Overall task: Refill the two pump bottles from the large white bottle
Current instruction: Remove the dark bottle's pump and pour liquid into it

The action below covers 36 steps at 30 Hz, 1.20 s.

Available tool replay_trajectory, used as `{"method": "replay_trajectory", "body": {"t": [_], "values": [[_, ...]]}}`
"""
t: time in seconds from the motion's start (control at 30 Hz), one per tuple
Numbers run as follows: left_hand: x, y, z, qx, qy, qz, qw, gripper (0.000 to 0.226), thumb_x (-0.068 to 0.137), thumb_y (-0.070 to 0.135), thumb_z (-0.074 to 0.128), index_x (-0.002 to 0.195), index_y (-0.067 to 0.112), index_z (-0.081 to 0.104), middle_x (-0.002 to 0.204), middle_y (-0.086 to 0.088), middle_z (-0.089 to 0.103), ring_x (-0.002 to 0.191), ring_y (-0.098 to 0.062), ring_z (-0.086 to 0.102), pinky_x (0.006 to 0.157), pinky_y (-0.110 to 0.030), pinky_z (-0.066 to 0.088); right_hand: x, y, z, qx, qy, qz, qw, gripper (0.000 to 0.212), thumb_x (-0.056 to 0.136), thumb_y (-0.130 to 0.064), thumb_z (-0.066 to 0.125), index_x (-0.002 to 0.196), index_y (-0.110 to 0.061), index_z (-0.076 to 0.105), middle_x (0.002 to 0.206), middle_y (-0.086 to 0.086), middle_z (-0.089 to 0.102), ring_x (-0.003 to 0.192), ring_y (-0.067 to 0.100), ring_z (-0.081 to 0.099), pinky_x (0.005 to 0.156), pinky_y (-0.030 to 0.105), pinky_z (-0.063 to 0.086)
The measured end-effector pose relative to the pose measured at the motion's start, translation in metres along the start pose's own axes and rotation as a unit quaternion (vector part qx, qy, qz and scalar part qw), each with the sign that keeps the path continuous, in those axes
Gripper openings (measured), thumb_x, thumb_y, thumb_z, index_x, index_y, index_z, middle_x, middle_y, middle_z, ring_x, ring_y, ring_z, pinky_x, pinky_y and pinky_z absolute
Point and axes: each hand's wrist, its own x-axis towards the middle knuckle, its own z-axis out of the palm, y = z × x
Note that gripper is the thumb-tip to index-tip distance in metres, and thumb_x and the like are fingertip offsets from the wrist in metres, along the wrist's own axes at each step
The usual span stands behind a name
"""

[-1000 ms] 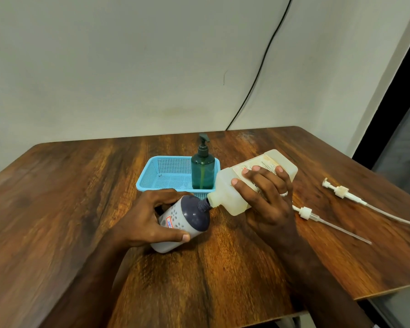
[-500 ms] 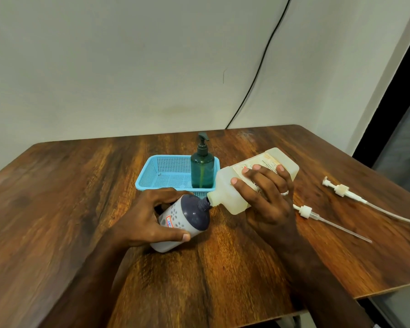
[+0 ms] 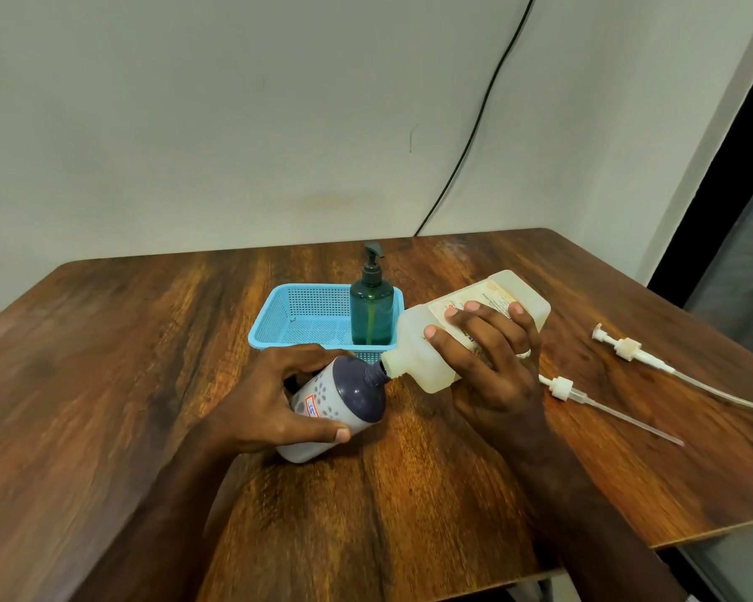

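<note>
I am looking at a wooden bench [image 3: 127, 384] with dark, streaky grain, standing against a pale wall [image 3: 235, 123]. A light blue mesh basket [image 3: 288, 317] is sitting on the bench near its middle, closer to the wall than to the near edge. A black cable [image 3: 474, 136] is hanging down the wall and disappearing behind the bench's far edge, to the right of the basket.
</note>
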Motion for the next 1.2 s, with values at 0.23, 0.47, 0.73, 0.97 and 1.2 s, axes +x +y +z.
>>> {"method": "replay_trajectory", "body": {"t": [0.23,0.47,0.73,0.97,1.2], "values": [[-0.0006,-0.0006,0.0002,0.004,0.001,0.000,1.000,0.065,0.064,0.044,0.087,0.121,0.020,0.069,0.112,0.004,0.072,0.105,-0.019,0.067,0.076,-0.025,0.054,0.0010,-0.0009,-0.0009,0.004,-0.001,0.000,1.000,0.050,0.089,-0.026,0.069,0.135,-0.020,0.050,0.135,0.007,0.049,0.128,0.030,0.047,0.120,0.048,0.021],[-0.0006,-0.0005,0.0002,0.001,0.000,0.002,1.000,0.064,0.064,0.042,0.087,0.122,0.019,0.069,0.113,0.005,0.071,0.106,-0.019,0.067,0.077,-0.023,0.053,0.0004,-0.0004,-0.0014,0.002,-0.001,-0.001,1.000,0.054,0.086,-0.027,0.073,0.135,-0.020,0.049,0.135,0.007,0.049,0.129,0.030,0.046,0.121,0.047,0.019],[-0.0013,-0.0007,-0.0002,0.003,0.004,0.006,1.000,0.066,0.064,0.044,0.086,0.123,0.020,0.068,0.115,0.005,0.071,0.108,-0.018,0.066,0.077,-0.021,0.053,0.0002,-0.0008,-0.0006,-0.002,-0.005,0.001,1.000,0.065,0.080,-0.023,0.082,0.136,-0.021,0.049,0.136,0.007,0.048,0.130,0.030,0.046,0.121,0.047,0.019],[-0.0016,-0.0013,-0.0011,0.009,0.001,0.006,1.000,0.064,0.065,0.042,0.087,0.121,0.019,0.069,0.111,0.002,0.072,0.103,-0.021,0.068,0.074,-0.033,0.056,0.0013,-0.0014,-0.0001,0.001,-0.002,-0.001,1.000,0.057,0.085,-0.023,0.076,0.135,-0.021,0.049,0.135,0.007,0.049,0.129,0.029,0.047,0.121,0.047,0.020],[-0.0012,-0.0025,-0.0011,0.007,0.000,0.005,1.000,0.063,0.065,0.041,0.088,0.121,0.019,0.069,0.112,0.001,0.072,0.104,-0.023,0.067,0.075,-0.038,0.057,0.0017,-0.0019,0.0004,0.005,0.000,0.001,1.000,0.046,0.092,-0.030,0.066,0.134,-0.021,0.050,0.135,0.006,0.049,0.129,0.029,0.047,0.121,0.048,0.020]]}}
